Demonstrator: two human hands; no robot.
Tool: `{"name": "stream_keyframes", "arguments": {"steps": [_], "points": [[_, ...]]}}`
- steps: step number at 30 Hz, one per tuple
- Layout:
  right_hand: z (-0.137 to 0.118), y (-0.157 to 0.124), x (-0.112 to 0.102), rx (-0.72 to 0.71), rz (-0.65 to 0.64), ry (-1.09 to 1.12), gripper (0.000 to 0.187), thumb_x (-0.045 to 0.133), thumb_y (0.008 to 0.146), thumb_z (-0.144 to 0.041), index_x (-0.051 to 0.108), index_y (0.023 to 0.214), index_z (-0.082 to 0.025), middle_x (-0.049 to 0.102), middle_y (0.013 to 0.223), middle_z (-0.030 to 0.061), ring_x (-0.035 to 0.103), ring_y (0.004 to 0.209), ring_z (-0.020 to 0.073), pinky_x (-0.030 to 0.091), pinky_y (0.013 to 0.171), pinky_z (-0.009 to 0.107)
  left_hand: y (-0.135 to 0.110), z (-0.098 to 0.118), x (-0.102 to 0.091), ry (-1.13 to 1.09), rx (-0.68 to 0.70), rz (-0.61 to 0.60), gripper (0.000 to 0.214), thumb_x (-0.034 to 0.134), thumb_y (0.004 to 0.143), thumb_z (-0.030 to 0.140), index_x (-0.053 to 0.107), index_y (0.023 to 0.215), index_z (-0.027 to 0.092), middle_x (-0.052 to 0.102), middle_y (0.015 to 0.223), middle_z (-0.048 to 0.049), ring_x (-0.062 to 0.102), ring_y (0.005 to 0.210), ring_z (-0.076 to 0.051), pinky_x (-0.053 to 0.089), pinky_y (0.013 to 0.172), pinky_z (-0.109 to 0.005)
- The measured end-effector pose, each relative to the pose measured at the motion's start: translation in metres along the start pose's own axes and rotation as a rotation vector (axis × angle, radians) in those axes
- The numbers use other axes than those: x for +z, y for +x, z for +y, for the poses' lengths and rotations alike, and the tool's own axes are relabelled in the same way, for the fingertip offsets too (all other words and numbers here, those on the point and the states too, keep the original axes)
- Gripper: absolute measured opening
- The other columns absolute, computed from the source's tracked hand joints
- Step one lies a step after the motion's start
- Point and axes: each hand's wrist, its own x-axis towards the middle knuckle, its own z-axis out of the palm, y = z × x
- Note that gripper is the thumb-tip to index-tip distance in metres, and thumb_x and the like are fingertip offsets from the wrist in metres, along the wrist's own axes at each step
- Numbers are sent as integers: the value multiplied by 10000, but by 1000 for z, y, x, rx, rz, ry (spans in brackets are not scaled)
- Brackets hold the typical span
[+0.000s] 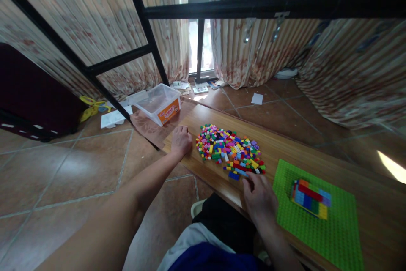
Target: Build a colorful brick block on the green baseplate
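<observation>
A heap of small coloured bricks (228, 149) lies on a wooden table (285, 144). My left hand (181, 140) rests on the table just left of the heap, fingers curled under, nothing visible in it. My right hand (258, 195) is at the near edge of the heap, fingertips touching the bricks there; what they pinch, if anything, is hidden. To the right lies a green baseplate (336, 228) with a small block of stacked coloured bricks (311, 198) built on it.
A clear plastic tub (160, 102) stands on a brown cloth at the table's far left end. A black metal frame (149, 30) runs overhead and down to the floor. Papers litter the tiled floor by the curtains. A dark case (31, 93) sits at left.
</observation>
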Motion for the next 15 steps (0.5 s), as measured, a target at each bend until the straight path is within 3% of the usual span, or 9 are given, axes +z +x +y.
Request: {"name": "stream_keyframes", "arguments": {"steps": [15], "points": [[5, -4, -4, 0, 16, 18, 334, 361, 937, -415, 626, 917, -213, 647, 941, 85, 581, 870, 235, 414, 741, 349, 1, -1, 1, 9, -1, -17, 196, 444, 869, 166, 609, 976, 166, 630, 1055, -131, 545, 1043, -267, 402, 961, -401]]}}
